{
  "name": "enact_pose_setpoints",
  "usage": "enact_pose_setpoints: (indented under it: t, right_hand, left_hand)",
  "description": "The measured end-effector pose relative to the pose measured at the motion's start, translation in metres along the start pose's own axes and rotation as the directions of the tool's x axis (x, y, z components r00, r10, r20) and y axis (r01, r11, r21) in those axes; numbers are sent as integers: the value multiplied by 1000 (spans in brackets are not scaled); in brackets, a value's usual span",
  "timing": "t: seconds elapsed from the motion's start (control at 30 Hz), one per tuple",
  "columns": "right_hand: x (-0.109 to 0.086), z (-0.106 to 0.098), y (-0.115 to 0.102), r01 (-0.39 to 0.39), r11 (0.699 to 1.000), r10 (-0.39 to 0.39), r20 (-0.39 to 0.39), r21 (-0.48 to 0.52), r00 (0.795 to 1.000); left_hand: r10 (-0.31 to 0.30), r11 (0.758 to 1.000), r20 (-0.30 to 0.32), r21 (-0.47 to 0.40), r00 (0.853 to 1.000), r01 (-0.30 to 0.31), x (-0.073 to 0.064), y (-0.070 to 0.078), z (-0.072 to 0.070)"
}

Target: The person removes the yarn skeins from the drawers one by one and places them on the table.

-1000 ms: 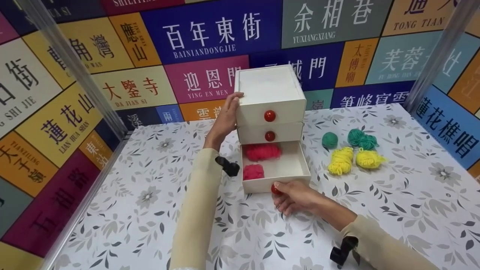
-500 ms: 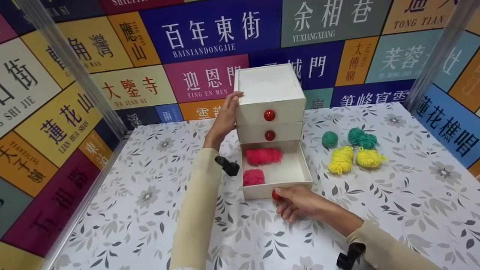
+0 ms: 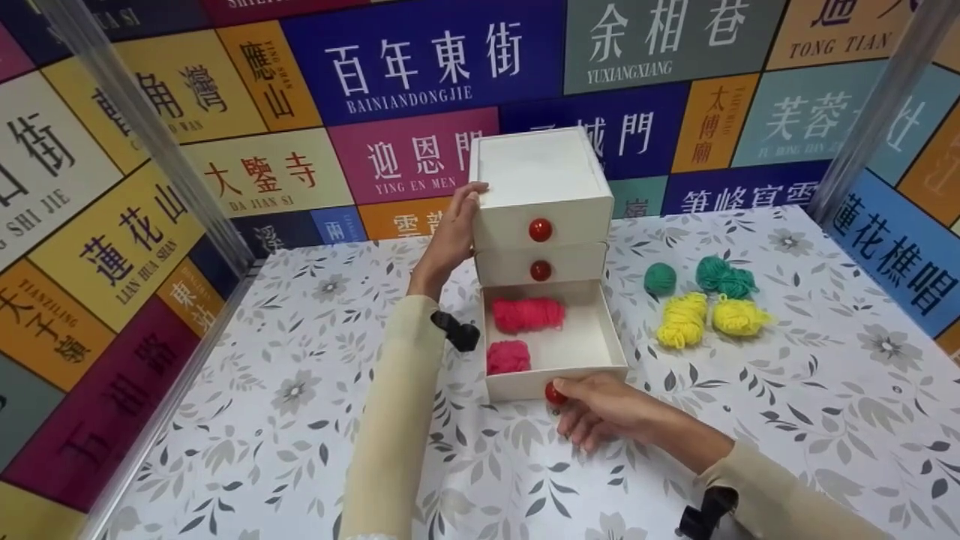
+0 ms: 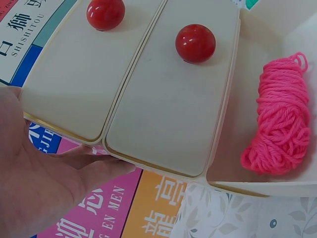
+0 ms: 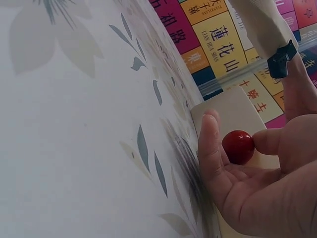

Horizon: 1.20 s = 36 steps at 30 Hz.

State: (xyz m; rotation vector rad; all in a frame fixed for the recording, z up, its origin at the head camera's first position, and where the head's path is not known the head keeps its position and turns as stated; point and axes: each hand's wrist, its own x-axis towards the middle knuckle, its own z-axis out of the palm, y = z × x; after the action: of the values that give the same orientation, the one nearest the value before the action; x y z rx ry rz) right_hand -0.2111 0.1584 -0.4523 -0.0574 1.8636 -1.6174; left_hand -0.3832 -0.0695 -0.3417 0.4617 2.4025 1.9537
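Note:
A white three-drawer cabinet (image 3: 540, 169) with round red knobs stands on the table. Its bottom drawer (image 3: 499, 388) is pulled out; the upper two are closed. At the bottom drawer's red knob (image 3: 555, 392), my right hand (image 3: 611, 409) pinches between thumb and fingers, as the right wrist view also shows around the knob (image 5: 238, 147). My left hand (image 3: 452, 232) rests against the cabinet's left side near the top, its fingers extended along that wall in the left wrist view. Inside the drawer lie a pink yarn bundle (image 3: 528, 314) at the back and another pink yarn bundle (image 3: 508, 357) at front left.
Right of the cabinet lie a green yarn ball (image 3: 660, 279), a green yarn bundle (image 3: 725, 277) and two yellow yarn bundles (image 3: 682, 320) on the leaf-patterned tablecloth (image 3: 300, 420). A wall of coloured name panels (image 3: 420, 67) rises close behind the cabinet.
My right hand has drawn the bottom drawer a little farther out toward me, most of it in the first half second. The left hand has stayed against the cabinet.

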Motion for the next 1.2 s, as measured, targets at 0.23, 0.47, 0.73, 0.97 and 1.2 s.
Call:
enact_pose_setpoints:
  t: [0.23,0.47,0.73,0.97,1.2]
  right_hand:
    - [-13,-7,-21,-44,950,63,50,-309,997]
    - [-15,-10,-55,65,901,-43,61,-429,997]
    - [-11,-6,-97,119,831,-111,48,-544,993]
    - [7,3,-114,80,736,-133,-28,-672,991]
    - [26,8,-120,106,546,-238,-32,-831,971]
  left_hand:
    - [2,1000,2,-23,1000,-2,0,2,-1]
    - [17,1000,-3,-7,1000,-17,0,0,0]
    - [16,1000,-10,16,1000,-16,-1,0,0]
    - [7,1000,-13,7,1000,-7,-1,0,1]
    - [3,1000,-15,-26,1000,-4,1,0,2]
